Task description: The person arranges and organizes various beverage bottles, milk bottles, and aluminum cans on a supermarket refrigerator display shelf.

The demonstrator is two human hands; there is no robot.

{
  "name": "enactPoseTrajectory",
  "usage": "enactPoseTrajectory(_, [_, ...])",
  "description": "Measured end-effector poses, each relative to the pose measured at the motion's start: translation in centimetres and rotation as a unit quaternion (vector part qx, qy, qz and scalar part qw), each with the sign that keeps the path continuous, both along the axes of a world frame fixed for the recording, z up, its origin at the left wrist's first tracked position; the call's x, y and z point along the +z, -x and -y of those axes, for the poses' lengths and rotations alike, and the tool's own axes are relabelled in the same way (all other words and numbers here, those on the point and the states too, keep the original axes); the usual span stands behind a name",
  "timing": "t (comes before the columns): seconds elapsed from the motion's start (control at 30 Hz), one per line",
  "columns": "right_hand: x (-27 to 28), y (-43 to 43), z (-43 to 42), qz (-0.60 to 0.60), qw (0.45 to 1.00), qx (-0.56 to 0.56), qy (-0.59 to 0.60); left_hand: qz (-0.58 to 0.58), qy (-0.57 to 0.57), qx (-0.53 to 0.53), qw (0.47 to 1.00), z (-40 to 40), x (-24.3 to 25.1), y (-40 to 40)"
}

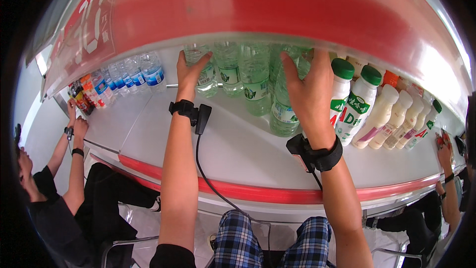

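Observation:
My left hand is at the front left of a clear plastic bottle, thumb and forefinger spread to either side of it. Whether it grips the bottle cannot be told. My right hand reaches up beside a greenish clear bottle, with the thumb raised at its upper part and the other fingertips hidden by the red panel. Its grip is unclear too. Between my hands stand another green-tinted bottle and a clear bottle. All rest on the white shelf, their tops hidden by the panel.
The red panel overhangs the shelf. White green-capped bottles and several cream bottles stand at right, blue-labelled water bottles at left. A cable hangs from my left wrist. People sit on both sides.

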State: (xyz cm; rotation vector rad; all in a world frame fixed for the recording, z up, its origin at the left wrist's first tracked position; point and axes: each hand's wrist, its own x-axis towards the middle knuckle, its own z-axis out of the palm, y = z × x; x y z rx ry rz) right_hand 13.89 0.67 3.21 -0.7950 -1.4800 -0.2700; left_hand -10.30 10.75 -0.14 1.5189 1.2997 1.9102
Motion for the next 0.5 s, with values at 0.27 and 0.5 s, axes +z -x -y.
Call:
enactPoseTrajectory(0.27, [-0.4, -0.1, -0.3, 0.013, 1.000, 0.021, 0.005, 0.072, -0.069, 0.032, 0.994, -0.4, -0.7, 0.8])
enactPoseTrajectory(0.5, [-0.3, 0.1, -0.1, 0.001, 1.000, 0.018, 0.018, 0.068, -0.054, 0.022, 0.996, 0.8, 0.5, 1.2])
